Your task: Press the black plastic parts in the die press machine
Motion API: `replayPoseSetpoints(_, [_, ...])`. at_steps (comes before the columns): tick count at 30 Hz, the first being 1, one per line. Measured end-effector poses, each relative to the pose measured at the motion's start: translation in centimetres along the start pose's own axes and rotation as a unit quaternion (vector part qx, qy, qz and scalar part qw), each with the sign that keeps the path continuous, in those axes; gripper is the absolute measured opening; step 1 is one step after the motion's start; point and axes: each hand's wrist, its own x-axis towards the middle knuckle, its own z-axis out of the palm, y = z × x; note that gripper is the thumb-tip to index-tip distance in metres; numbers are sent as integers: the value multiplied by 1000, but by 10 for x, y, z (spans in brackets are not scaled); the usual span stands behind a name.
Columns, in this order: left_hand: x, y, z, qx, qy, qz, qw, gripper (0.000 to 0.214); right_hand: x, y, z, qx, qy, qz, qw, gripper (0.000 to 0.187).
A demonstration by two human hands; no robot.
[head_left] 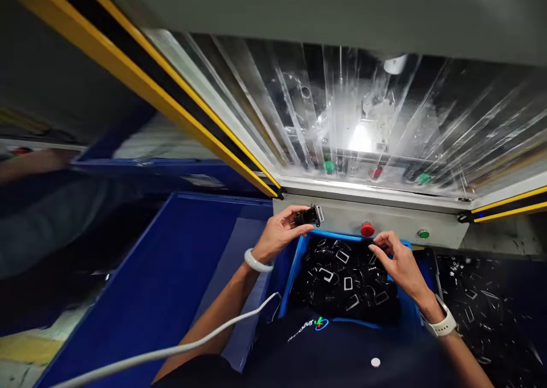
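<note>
My left hand (284,228) is closed around a black plastic part (308,216) that has a pale rectangular frame on its end. It holds the part up at the left rear corner of a blue bin (294,268), in front of the machine panel. Over the bin's right side hovers my right hand (397,262), its fingers loosely curled and the thumb slightly apart, with nothing visible in them. Below both hands, many similar black parts (342,280) fill the bin, several showing pale rectangular frames.
The machine's front panel (397,223) carries a red button (367,229) and a green button (423,234). Clear strip curtains (265,103) hang above it. A white cable (205,338) crosses my left forearm. More black parts (478,302) lie at right. Another person's arm (32,164) shows far left.
</note>
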Motion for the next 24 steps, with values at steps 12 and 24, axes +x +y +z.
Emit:
replayPoseSetpoints(12, [-17, -20, 26, -60, -2, -46, 997, 65, 18, -7, 28, 149, 2, -2, 989, 36])
replayPoseSetpoints(24, [23, 10, 85, 116, -153, 41, 981, 45, 46, -27, 9, 95, -3, -23, 995, 19])
